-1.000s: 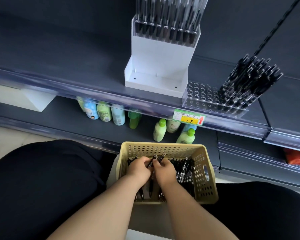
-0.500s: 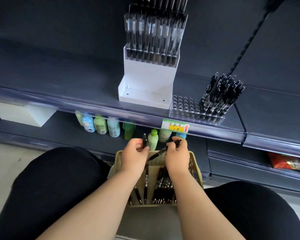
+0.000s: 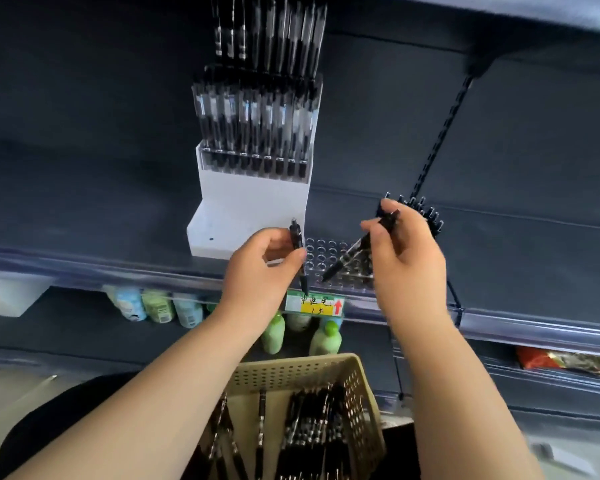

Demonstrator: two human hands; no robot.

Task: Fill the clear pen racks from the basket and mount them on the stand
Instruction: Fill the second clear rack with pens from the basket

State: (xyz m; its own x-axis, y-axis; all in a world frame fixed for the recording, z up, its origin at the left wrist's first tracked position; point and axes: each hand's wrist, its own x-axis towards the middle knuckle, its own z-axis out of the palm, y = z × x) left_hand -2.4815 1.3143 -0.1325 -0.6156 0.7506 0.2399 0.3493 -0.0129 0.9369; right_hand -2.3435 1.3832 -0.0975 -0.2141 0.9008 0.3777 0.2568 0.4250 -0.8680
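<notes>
Both hands have risen from the basket to the shelf's front edge. The left hand pinches an upright black pen. The right hand pinches a slanted pen over the clear pen rack, beside the white stand, and hides the rack's filled end.

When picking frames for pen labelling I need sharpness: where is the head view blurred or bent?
Head view: motion blur smears the racked pens and the basket contents; the left hand and right hand, each pinching a pen, look sharper; wide-angle distortion bows the shelf edge.
</notes>
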